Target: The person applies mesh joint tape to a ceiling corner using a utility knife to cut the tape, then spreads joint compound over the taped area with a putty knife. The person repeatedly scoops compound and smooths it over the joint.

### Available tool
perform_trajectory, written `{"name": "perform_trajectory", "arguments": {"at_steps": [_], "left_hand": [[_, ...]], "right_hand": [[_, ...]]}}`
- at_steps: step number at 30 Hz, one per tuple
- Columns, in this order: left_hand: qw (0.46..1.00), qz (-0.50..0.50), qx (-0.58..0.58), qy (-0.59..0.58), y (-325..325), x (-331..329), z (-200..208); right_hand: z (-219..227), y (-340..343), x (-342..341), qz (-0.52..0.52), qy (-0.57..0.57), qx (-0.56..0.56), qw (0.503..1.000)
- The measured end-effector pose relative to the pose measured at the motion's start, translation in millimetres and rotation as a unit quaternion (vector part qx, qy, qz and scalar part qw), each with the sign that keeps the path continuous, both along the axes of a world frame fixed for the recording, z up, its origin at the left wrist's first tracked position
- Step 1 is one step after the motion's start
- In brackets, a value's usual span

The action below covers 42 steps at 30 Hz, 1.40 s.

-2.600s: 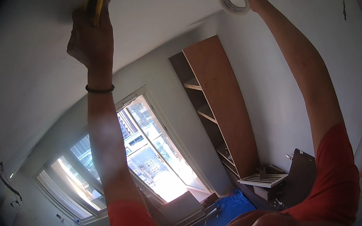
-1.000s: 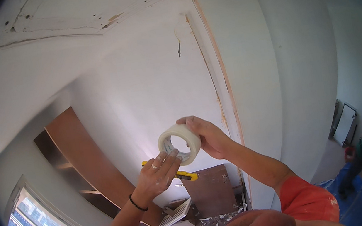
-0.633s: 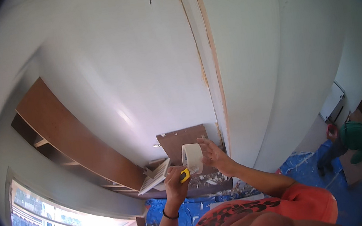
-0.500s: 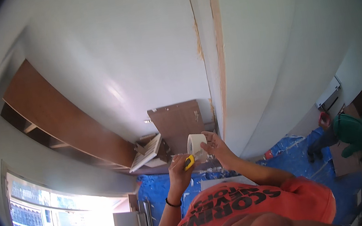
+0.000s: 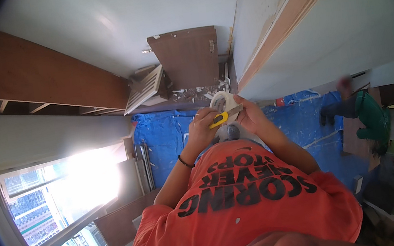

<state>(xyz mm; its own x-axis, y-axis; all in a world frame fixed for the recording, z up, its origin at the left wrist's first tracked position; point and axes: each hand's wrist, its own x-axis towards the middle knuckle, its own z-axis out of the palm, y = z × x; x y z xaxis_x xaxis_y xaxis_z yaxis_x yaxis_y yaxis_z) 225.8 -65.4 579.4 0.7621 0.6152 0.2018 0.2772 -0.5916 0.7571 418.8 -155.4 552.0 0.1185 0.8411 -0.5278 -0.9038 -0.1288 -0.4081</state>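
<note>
The left hand [image 5: 201, 125] closes its grip around a yellow retractable utility knife [image 5: 221, 118], its metal blade end pointing toward the right hand [image 5: 251, 116]. The right hand holds a pale off-white roll of paper tape [image 5: 221, 101] by its rim, the grip curled around the far side of the ring. Both hands meet at chest height, just above the orange printed T-shirt [image 5: 247, 201], with the knife tip lying against or just beside the roll; actual contact cannot be confirmed. The step in hand appears to be cutting a length of tape from the roll. To do it well, keep the free strip taut between the roll and a thumb, set the blade across the strip at a right angle, and draw it away from the holding fingers. Extend only a short length of blade. Keep the roll steady; move the knife, not the tape. Below lie a blue plastic floor sheet [image 5: 164, 137], a brown wooden panel [image 5: 188, 57] leaning on the wall and a white slatted vent cover [image 5: 145, 89], well apart from the hands. Another person in a green top [image 5: 370, 117] works at the right.
</note>
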Motion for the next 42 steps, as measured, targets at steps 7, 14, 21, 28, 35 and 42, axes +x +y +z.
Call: {"name": "perform_trajectory", "arguments": {"at_steps": [7,14,21,28,35,42], "left_hand": [[0.983,0.117,-0.118,0.074,9,-20,-126],[0.946,0.285,-0.148,0.043,105,79,-247],[0.915,0.379,-0.137,-0.019,185,245,-288],[0.924,0.366,-0.098,-0.050,188,290,-325],[0.938,0.321,-0.131,-0.023,192,265,-350],[0.957,0.246,-0.110,0.110,176,222,-285]], "right_hand": [[-118,-58,8,0.067,-0.283,-0.259,0.921],[-150,-198,-11,0.033,-0.266,-0.396,0.878],[-186,-409,-119,-0.066,-0.139,-0.524,0.838],[-177,-463,-222,0.013,-0.133,-0.600,0.788],[-177,-406,-206,-0.002,-0.211,-0.486,0.848],[-168,-332,-141,-0.062,-0.172,-0.495,0.849]]}}
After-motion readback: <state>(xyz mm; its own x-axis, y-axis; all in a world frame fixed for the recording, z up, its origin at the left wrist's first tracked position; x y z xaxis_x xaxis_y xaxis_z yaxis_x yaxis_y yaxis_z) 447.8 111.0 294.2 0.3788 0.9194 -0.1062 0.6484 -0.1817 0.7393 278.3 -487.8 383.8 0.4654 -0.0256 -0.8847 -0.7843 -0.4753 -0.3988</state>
